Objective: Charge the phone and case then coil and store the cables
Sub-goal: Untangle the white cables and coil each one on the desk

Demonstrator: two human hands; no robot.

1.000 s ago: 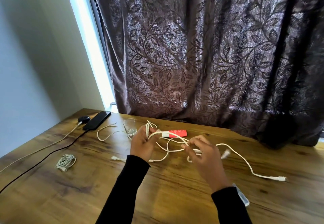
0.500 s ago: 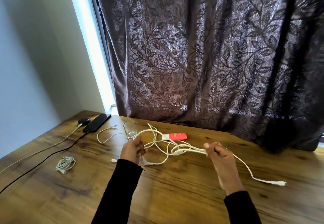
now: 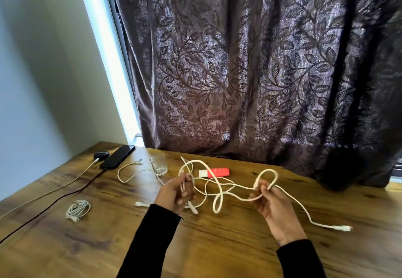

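both hands [image 3: 177, 193] grip white cable [image 3: 219, 187] above table [image 3: 108, 245].

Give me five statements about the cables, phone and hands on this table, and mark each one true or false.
1. Both hands hold the same white cable. True: the left hand grips one bunch, the right hand pinches a loop.
2. The phone lies face down in the middle of the table. False: it lies near the far left corner, a black cable at its end.
3. A coiled white cable lies to the left. True.
4. The glass lies tipped over. False: it stands upright.
5. The red and white tube is in the right hand. False: it lies on the table.
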